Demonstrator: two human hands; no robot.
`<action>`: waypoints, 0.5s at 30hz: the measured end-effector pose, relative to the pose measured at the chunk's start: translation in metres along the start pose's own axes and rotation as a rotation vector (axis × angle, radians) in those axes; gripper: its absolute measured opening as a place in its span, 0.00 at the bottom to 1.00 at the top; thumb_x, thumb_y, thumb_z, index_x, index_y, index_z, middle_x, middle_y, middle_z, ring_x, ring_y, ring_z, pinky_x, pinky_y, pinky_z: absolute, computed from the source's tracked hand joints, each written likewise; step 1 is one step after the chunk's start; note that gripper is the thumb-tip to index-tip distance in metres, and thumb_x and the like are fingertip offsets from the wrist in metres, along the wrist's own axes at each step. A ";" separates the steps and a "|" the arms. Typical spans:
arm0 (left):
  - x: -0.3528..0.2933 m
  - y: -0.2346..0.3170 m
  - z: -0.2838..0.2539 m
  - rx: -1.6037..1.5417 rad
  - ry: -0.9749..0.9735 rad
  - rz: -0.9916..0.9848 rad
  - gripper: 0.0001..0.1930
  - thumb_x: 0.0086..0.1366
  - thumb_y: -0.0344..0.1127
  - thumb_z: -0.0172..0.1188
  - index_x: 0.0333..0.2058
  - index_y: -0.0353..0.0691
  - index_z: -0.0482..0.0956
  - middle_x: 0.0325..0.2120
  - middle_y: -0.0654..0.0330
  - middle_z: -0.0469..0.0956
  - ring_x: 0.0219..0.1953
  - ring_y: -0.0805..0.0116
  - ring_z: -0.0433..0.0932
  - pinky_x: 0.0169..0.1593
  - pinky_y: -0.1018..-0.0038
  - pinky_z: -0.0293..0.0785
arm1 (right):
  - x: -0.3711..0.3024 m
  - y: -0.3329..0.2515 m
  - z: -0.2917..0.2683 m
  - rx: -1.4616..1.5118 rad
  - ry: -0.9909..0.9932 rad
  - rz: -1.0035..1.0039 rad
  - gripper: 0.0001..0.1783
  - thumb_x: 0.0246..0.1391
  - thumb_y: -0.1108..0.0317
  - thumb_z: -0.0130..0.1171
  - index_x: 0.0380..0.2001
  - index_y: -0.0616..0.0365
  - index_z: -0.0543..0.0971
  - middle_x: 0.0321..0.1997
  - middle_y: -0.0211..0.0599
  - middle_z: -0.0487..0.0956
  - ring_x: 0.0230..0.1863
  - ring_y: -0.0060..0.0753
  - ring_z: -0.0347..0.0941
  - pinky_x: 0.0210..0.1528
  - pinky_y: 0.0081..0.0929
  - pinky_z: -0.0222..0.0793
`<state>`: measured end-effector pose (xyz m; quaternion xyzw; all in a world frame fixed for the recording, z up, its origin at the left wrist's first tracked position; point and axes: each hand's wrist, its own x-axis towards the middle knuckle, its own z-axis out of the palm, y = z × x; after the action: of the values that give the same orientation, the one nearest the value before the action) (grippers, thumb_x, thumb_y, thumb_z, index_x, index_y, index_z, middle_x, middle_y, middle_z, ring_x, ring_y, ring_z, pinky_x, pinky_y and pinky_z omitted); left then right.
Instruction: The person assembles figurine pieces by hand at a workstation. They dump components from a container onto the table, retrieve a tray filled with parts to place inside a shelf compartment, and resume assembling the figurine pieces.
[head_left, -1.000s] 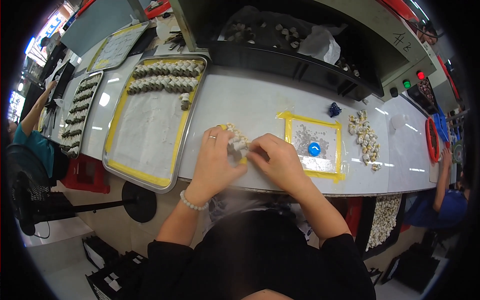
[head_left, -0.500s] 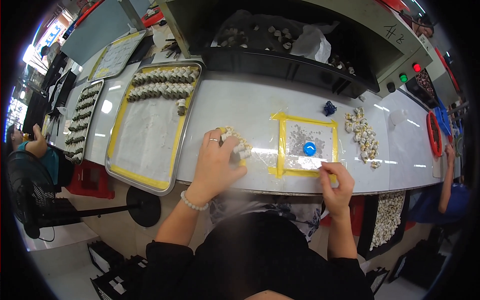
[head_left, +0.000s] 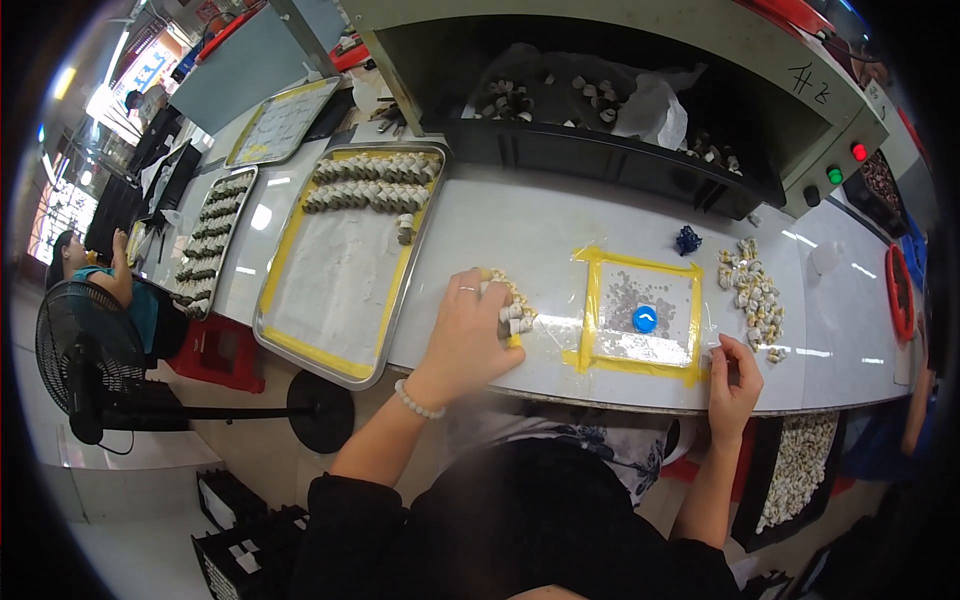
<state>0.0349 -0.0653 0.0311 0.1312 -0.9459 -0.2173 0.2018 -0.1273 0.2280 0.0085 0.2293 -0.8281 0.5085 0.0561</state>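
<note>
While the steel tray on the left shows no change, its two rows of pieces at the far end and one short stack near the right edge, the hands differ from a second ago; left hand as before, fingers curled round a cluster of small white pieces, thumb at its near side, cluster just above or on the bench (contact not discernible); right hand then at the cluster, now apart from it; the taped square with blue cap lies between the hands, dark blue lump beyond; right hand now at the bench's front edge, beside the square's near right corner, fingers bent, thumb and forefinger tips close together; cannot tell whether anything is pinched; loose pile farther back, not touched; inference: the left hand alone keeps the cluster together, the right being freed from it.
</note>
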 end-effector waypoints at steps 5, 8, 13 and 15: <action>-0.005 -0.005 -0.024 -0.093 0.008 -0.112 0.22 0.37 0.29 0.61 0.35 0.38 0.66 0.37 0.52 0.65 0.42 0.55 0.65 0.47 0.68 0.65 | 0.002 0.007 0.000 0.005 -0.020 -0.021 0.08 0.51 0.78 0.55 0.36 0.68 0.76 0.30 0.36 0.76 0.31 0.24 0.70 0.35 0.19 0.65; -0.001 -0.031 -0.061 -0.141 0.147 -0.243 0.21 0.38 0.29 0.60 0.35 0.38 0.66 0.34 0.55 0.67 0.38 0.58 0.67 0.44 0.70 0.65 | 0.000 0.007 -0.002 0.013 -0.031 -0.010 0.08 0.51 0.77 0.55 0.35 0.68 0.76 0.30 0.36 0.75 0.30 0.24 0.70 0.36 0.19 0.65; 0.027 -0.107 -0.092 0.060 0.147 -0.515 0.20 0.41 0.33 0.60 0.34 0.38 0.66 0.34 0.53 0.68 0.39 0.53 0.67 0.44 0.66 0.65 | 0.002 0.002 -0.001 -0.004 -0.037 -0.012 0.07 0.51 0.77 0.54 0.35 0.67 0.76 0.29 0.36 0.75 0.30 0.25 0.70 0.36 0.20 0.66; 0.032 -0.125 -0.086 0.107 0.130 -0.551 0.19 0.42 0.34 0.60 0.34 0.37 0.66 0.34 0.52 0.69 0.40 0.53 0.66 0.45 0.65 0.65 | 0.002 0.003 0.000 0.005 -0.032 -0.021 0.07 0.51 0.78 0.54 0.35 0.67 0.76 0.29 0.37 0.75 0.30 0.25 0.70 0.35 0.20 0.66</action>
<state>0.0646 -0.2162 0.0546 0.4077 -0.8697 -0.2046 0.1883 -0.1307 0.2281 0.0068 0.2465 -0.8250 0.5063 0.0477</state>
